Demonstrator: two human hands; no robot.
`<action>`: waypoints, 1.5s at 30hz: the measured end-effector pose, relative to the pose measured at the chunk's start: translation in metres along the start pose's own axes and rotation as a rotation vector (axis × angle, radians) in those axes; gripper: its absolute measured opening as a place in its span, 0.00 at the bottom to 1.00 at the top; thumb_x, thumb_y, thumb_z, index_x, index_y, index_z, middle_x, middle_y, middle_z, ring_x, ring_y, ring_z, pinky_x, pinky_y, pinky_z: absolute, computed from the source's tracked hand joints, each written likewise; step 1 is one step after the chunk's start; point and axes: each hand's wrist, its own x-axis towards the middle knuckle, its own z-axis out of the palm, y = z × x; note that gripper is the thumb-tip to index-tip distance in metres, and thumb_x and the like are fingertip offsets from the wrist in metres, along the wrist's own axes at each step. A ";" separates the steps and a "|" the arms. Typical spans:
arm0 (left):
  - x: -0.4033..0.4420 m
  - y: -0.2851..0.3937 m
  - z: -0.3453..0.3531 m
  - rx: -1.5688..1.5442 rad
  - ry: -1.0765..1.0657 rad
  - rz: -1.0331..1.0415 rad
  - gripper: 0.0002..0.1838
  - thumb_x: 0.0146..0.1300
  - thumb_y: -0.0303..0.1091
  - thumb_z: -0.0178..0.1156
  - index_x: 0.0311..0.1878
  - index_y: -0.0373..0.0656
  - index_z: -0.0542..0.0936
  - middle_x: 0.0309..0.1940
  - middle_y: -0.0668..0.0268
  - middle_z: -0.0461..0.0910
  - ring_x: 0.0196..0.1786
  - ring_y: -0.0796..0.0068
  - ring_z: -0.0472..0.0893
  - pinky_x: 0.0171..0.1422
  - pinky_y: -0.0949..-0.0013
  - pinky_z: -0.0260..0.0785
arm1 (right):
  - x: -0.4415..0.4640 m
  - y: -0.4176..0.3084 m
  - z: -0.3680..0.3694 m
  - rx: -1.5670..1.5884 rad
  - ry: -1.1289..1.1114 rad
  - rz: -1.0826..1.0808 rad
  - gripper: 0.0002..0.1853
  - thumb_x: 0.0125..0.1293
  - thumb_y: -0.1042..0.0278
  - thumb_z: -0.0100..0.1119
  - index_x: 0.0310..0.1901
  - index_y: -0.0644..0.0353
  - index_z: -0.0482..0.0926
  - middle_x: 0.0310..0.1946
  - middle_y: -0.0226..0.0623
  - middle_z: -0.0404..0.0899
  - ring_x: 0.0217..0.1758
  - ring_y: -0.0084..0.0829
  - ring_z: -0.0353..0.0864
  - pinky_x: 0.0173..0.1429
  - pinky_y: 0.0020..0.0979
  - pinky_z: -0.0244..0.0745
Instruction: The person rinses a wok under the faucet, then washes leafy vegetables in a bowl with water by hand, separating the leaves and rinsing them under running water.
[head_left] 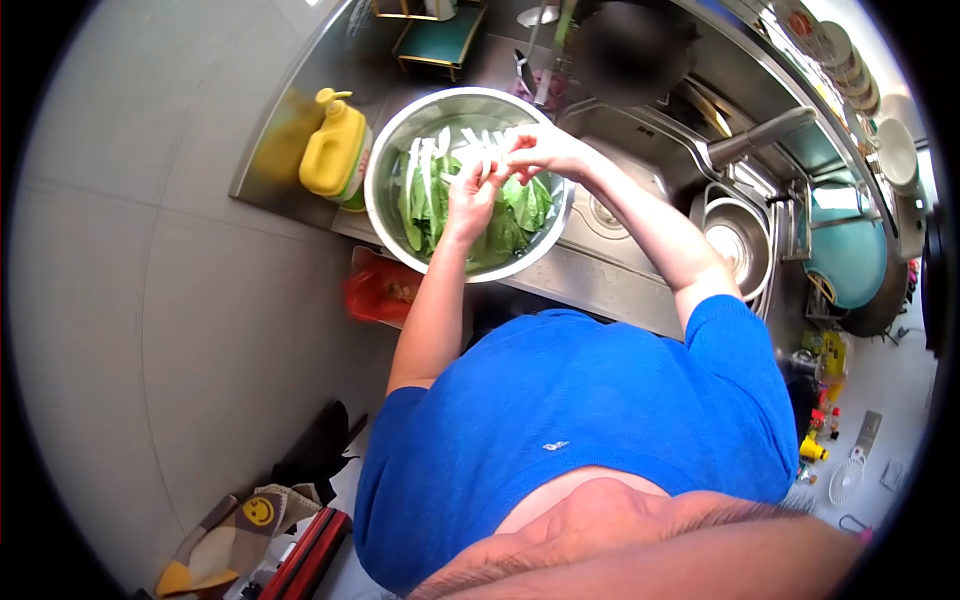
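A large metal bowl [375, 225] on the counter holds water and leafy greens with white stems [430, 195]. Over the bowl, my left hand [473, 198] is closed on a leafy green, its pale stem rising past the fingers. My right hand [543, 152] comes in from the right with its fingers pinched at the same leafy green, close to my left fingertips. Part of that leaf is hidden behind my fingers. Other leaves lie in the bowl around both hands.
Left of the bowl stands a yellow pump bottle [335, 150]. The steel sink [625, 150] with a faucet [765, 135] and a metal pot [735, 240] is on the right. Below the bowl's edge hangs a red bag-lined bin [372, 290]. A dark wok [635, 50] sits behind.
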 end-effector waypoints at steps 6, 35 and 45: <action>-0.007 0.015 -0.017 -0.176 -0.124 -0.081 0.09 0.60 0.26 0.55 0.45 0.40 0.73 0.40 0.72 0.75 0.43 0.84 0.72 0.50 0.77 0.62 | -0.002 -0.001 0.023 0.311 0.047 -0.060 0.13 0.54 0.66 0.62 0.36 0.65 0.74 0.31 0.37 0.77 0.30 0.26 0.77 0.39 0.27 0.75; -0.013 0.008 -0.005 -0.374 0.123 0.039 0.06 0.66 0.31 0.47 0.31 0.47 0.68 0.31 0.72 0.73 0.28 0.85 0.69 0.34 0.82 0.62 | 0.001 -0.007 0.051 -0.449 0.270 -0.366 0.07 0.55 0.70 0.54 0.33 0.63 0.75 0.27 0.41 0.79 0.33 0.30 0.79 0.39 0.28 0.72; -0.006 -0.001 -0.018 -0.436 0.140 -0.088 0.06 0.66 0.33 0.48 0.37 0.42 0.72 0.29 0.73 0.72 0.29 0.86 0.69 0.34 0.82 0.62 | -0.021 0.003 0.040 -0.492 0.269 -0.320 0.06 0.55 0.70 0.55 0.33 0.62 0.77 0.25 0.40 0.77 0.31 0.31 0.78 0.39 0.30 0.72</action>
